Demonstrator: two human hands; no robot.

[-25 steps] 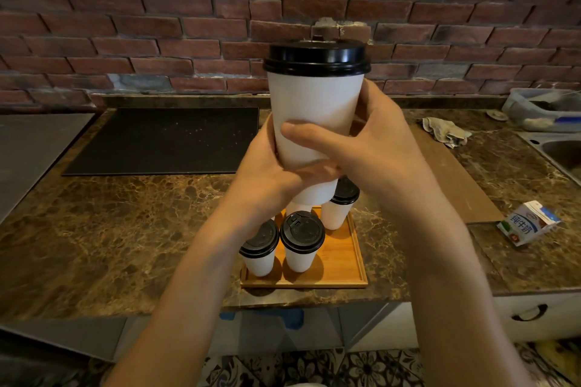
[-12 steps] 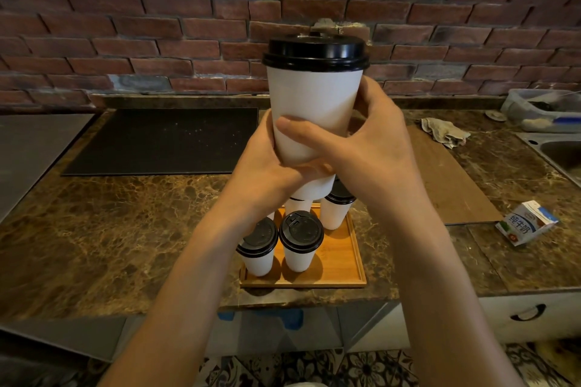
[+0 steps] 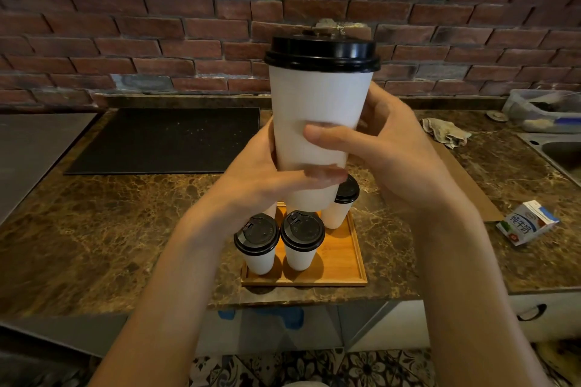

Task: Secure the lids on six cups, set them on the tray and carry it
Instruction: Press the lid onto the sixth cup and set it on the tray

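A white paper cup with a black lid is held upright, high above the counter, close to the camera. My left hand wraps the cup's lower part from the left. My right hand grips it from the right, its thumb lying across the front. Below, a wooden tray sits near the counter's front edge. Lidded white cups stand on it: two in front and one at the back right. The raised cup and my hands hide the rest of the tray's back.
The brown marble counter carries a black mat at the back left, a brown board at right, a crumpled cloth, a small milk carton, a plastic container and a sink. A brick wall rises behind.
The cup stays raised in both hands with almost no shift. My fingers have adjusted slightly on its side.
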